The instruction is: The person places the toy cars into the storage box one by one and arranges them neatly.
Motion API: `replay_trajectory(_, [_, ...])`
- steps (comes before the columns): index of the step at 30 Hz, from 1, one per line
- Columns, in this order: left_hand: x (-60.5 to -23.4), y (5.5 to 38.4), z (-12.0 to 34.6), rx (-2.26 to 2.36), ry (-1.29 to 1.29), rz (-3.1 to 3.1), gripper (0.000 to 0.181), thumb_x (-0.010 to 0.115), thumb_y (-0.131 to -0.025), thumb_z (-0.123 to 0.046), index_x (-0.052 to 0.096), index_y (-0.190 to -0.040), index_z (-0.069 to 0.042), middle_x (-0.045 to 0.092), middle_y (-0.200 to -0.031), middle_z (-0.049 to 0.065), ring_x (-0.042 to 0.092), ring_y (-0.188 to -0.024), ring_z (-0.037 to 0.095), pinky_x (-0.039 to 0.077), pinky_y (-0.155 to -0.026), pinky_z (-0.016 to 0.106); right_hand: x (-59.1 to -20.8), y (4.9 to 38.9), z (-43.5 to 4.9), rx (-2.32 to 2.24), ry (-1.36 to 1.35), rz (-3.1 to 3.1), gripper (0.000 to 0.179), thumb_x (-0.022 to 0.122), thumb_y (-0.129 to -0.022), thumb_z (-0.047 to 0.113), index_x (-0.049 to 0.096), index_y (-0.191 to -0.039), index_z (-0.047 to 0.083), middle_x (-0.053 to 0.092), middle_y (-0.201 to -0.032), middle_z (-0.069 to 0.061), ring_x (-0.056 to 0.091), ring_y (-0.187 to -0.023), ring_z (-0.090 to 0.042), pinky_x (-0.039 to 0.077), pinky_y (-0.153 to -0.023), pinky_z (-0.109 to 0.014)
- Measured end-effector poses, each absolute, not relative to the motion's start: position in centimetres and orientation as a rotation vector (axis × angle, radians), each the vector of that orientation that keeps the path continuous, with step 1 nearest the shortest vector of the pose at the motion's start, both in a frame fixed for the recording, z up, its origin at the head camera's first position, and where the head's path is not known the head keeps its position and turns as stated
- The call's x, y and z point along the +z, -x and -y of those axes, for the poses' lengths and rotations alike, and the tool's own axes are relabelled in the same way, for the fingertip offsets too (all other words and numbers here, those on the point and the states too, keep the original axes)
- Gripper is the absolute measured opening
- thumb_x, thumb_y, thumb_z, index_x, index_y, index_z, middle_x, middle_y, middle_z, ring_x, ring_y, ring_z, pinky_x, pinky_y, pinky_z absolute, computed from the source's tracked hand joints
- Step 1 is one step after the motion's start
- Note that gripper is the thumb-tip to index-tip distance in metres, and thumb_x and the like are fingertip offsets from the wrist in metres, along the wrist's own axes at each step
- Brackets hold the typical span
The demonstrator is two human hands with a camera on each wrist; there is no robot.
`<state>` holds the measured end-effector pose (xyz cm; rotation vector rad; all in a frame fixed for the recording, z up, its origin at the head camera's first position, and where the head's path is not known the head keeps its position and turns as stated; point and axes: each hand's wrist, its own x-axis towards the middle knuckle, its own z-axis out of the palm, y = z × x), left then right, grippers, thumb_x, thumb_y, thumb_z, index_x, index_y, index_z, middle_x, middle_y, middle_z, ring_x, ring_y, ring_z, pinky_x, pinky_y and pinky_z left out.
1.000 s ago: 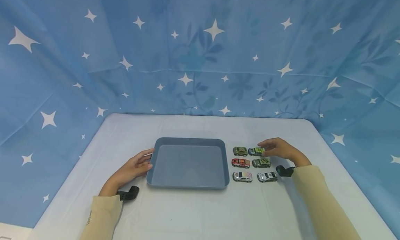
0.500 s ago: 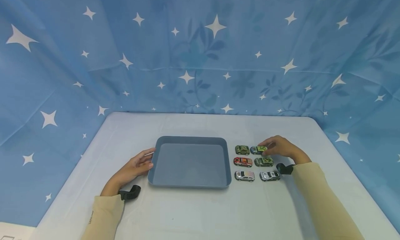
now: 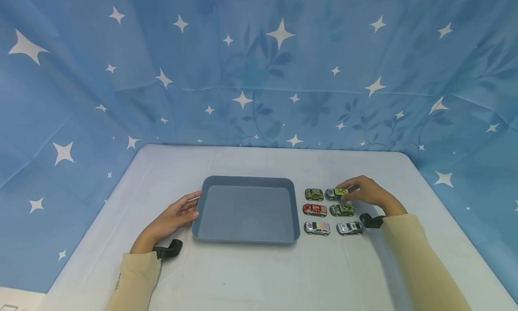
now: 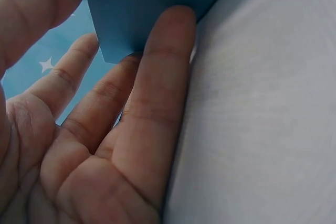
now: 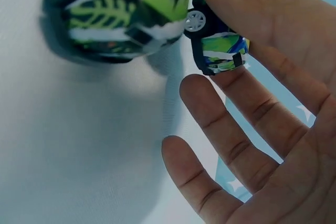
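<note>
My right hand (image 3: 366,191) pinches a blue-and-green toy car (image 3: 335,193) between thumb and fingers. In the right wrist view the thumb lies on that car's side (image 5: 223,51), while two lower fingers stay off it. A green camouflage toy car (image 3: 341,210) sits just in front, large in the right wrist view. Beside the held car stands another dark green toy car (image 3: 314,194). My left hand (image 3: 174,216) touches the left wall of a blue-grey tray (image 3: 245,181); its fingers are fairly straight against the wall (image 4: 131,9) in the left wrist view.
A red toy car (image 3: 314,210), a white one with a patterned rear (image 3: 317,228) and a silver one (image 3: 350,228) stand in the other places of two columns right of the tray. A blue starry curtain (image 3: 259,77) hangs behind the white table (image 3: 243,275).
My right hand and the blue-and-green car have shifted slightly right, widening its gap from the dark green car. The head view has shifted a little. My left hand stays at the tray.
</note>
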<state>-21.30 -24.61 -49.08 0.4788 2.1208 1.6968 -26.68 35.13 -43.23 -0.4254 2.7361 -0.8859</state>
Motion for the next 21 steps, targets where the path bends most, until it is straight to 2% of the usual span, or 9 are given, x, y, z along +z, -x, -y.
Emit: replay_trajectory(21, [-48.9,21.2,24.6,1.685,-0.472,-2.147,0.071,0.062,-0.112,-0.017,0.025,-0.171,-0.002,0.024,-0.172,0.034,0.024,-0.158,0.054,0.047,-0.104,0.018,-42.5,25.0,-34.0,-0.988,0.5,-2.768,0.038,0.083,-0.095,0.009,0.074,-0.127,-0.009,0.072,-0.125,-0.029,0.072,-0.11,-0.047,0.061,-0.09,-0.062])
